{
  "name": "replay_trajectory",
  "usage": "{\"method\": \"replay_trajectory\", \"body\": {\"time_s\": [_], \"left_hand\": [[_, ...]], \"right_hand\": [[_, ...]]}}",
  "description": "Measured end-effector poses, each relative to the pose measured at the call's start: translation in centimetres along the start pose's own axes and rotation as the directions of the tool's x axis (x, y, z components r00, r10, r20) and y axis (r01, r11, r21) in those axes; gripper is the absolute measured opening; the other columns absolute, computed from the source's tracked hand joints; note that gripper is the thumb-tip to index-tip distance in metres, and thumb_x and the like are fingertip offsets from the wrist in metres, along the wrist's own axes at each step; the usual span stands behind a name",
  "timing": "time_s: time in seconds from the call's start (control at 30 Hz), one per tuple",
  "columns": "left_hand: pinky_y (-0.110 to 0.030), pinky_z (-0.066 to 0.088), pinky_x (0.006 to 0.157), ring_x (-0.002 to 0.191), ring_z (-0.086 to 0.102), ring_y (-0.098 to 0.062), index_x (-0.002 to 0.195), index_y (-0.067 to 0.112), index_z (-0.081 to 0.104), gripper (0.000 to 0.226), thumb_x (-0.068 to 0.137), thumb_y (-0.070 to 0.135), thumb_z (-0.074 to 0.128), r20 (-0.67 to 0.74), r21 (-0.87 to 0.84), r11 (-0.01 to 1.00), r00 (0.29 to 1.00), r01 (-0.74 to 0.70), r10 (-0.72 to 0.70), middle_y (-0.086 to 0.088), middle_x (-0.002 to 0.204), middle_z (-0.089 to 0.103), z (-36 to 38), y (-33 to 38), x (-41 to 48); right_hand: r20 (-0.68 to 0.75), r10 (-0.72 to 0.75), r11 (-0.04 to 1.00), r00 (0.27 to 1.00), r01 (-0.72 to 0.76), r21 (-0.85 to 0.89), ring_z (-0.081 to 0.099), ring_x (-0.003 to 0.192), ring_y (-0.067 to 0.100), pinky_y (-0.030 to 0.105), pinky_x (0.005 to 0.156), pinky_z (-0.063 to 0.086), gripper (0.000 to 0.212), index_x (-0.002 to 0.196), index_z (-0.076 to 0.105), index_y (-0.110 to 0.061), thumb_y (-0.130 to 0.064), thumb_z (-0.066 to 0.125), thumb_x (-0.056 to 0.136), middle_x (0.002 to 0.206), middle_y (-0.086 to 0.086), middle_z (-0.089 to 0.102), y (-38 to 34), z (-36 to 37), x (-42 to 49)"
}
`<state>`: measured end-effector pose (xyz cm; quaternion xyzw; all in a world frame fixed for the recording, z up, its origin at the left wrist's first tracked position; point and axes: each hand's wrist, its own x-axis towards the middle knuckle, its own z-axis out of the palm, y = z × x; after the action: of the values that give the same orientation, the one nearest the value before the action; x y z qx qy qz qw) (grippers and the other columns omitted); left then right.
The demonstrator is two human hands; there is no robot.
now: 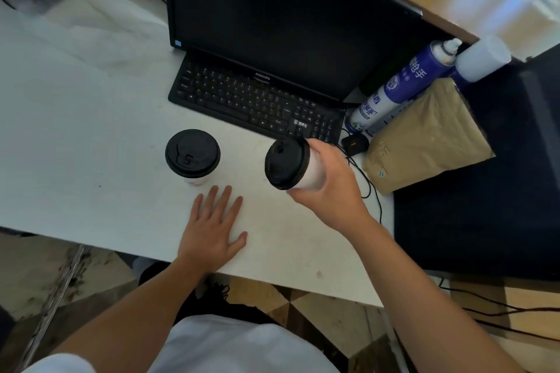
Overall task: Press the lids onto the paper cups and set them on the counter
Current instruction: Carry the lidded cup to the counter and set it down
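Note:
A white paper cup with a black lid (192,154) stands upright on the white counter (91,136), in front of the keyboard. My right hand (330,182) grips a second white paper cup (312,169) by its side, tilted to the left above the counter, with a black lid (286,163) on it. My left hand (215,227) lies flat on the counter, fingers spread, holding nothing, just below and between the two cups.
A black keyboard (254,100) and a dark monitor (288,18) stand behind the cups. To the right are blue-and-white spray cans (403,85), a brown paper bag (424,136), a small black device (354,142) and cables. The counter's front edge runs under my wrists.

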<state>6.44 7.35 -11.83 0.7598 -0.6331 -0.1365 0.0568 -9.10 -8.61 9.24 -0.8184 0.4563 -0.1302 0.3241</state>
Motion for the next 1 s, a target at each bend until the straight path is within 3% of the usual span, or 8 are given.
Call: {"method": "replay_trajectory", "body": {"time_s": [0.1, 0.2, 0.3, 0.4, 0.6, 0.73, 0.9, 1.0], "left_hand": [[-0.059, 0.016, 0.123, 0.156, 0.013, -0.038, 0.161, 0.018, 0.027, 0.081, 0.095, 0.066, 0.033, -0.002, 0.014, 1.000, 1.000, 0.003, -0.003, -0.013, 0.169, 0.018, 0.1, -0.1, 0.0], [-0.059, 0.017, 0.123, 0.156, 0.015, -0.037, 0.160, 0.018, 0.029, 0.081, 0.095, 0.065, 0.034, -0.014, 0.009, 1.000, 1.000, 0.001, 0.000, -0.013, 0.169, 0.020, 0.2, -0.1, 0.0], [-0.058, 0.016, 0.123, 0.156, 0.015, -0.037, 0.160, 0.018, 0.029, 0.080, 0.096, 0.066, 0.034, -0.025, 0.007, 1.000, 1.000, -0.004, 0.004, -0.013, 0.169, 0.020, 0.5, -0.1, 0.0], [-0.058, 0.015, 0.123, 0.156, 0.014, -0.036, 0.160, 0.018, 0.029, 0.080, 0.096, 0.066, 0.033, -0.038, 0.004, 1.000, 0.999, -0.003, 0.003, -0.013, 0.169, 0.020, 0.7, -0.2, 0.0], [-0.058, 0.016, 0.123, 0.155, 0.017, -0.037, 0.159, 0.018, 0.032, 0.080, 0.096, 0.066, 0.033, -0.063, 0.011, 1.000, 0.998, -0.008, 0.009, -0.013, 0.168, 0.022, 0.9, -0.2, 0.1], [-0.058, 0.015, 0.123, 0.154, 0.019, -0.038, 0.158, 0.017, 0.033, 0.080, 0.096, 0.066, 0.033, -0.070, 0.010, 1.000, 0.997, -0.015, 0.016, -0.014, 0.167, 0.023, 1.0, -0.2, 0.1], [-0.058, 0.015, 0.123, 0.154, 0.020, -0.039, 0.158, 0.017, 0.033, 0.080, 0.096, 0.066, 0.032, -0.079, 0.011, 1.000, 0.997, -0.020, 0.021, -0.015, 0.167, 0.024, 0.9, -0.3, 0.1], [-0.058, 0.014, 0.123, 0.154, 0.020, -0.039, 0.158, 0.017, 0.034, 0.079, 0.096, 0.066, 0.033, -0.081, 0.004, 1.000, 0.996, -0.026, 0.026, -0.015, 0.167, 0.025, 0.8, -0.3, 0.1]], "right_hand": [[-0.077, -0.233, 0.933, 0.969, 0.200, -0.300, 0.052, 0.119, 0.025, 0.045, 0.102, 0.043, 0.079, 0.137, 0.055, -0.020, -0.027, 0.088, 0.065, 0.131, 0.002, 0.057, -0.8, -1.8, 1.3], [-0.095, -0.358, 0.820, 0.929, 0.264, -0.508, 0.052, 0.118, 0.033, 0.053, 0.104, 0.041, 0.076, 0.136, 0.057, -0.018, -0.022, 0.084, 0.066, 0.130, 0.008, 0.057, -1.9, -3.8, 2.4], [-0.029, -0.437, 0.662, 0.899, 0.300, -0.687, 0.051, 0.122, 0.036, 0.058, 0.116, 0.029, 0.073, 0.135, 0.057, -0.018, -0.016, 0.083, 0.066, 0.129, 0.011, 0.057, -3.2, -5.3, 2.9], [0.071, -0.471, 0.514, 0.879, 0.339, -0.788, 0.051, 0.123, 0.038, 0.058, 0.120, 0.023, 0.073, 0.133, 0.058, -0.019, -0.010, 0.082, 0.064, 0.128, 0.012, 0.057, -4.4, -6.1, 2.9], [0.284, -0.362, 0.277, 0.888, 0.394, -0.876, 0.050, 0.121, 0.042, 0.065, 0.120, 0.017, 0.082, 0.130, 0.055, -0.019, -0.006, 0.085, 0.055, 0.128, 0.018, 0.055, -6.8, -7.1, 2.8], [0.419, -0.178, 0.089, 0.890, 0.438, -0.894, 0.038, 0.134, 0.040, 0.063, 0.122, 0.005, 0.076, 0.138, 0.042, -0.023, -0.019, 0.081, 0.072, 0.140, 0.016, 0.044, -8.1, -6.3, 2.0], [0.526, -0.059, -0.040, 0.848, 0.525, -0.850, 0.033, 0.139, 0.045, 0.065, 0.121, 0.000, 0.066, 0.140, 0.042, -0.018, -0.021, 0.074, 0.082, 0.143, 0.020, 0.042, -7.3, -3.6, 1.5], [0.551, -0.046, -0.064, 0.833, 0.548, -0.834, 0.034, 0.138, 0.045, 0.065, 0.120, -0.002, 0.059, 0.139, 0.042, -0.016, -0.020, 0.069, 0.086, 0.143, 0.020, 0.043, -6.5, -2.4, 1.2]]}}
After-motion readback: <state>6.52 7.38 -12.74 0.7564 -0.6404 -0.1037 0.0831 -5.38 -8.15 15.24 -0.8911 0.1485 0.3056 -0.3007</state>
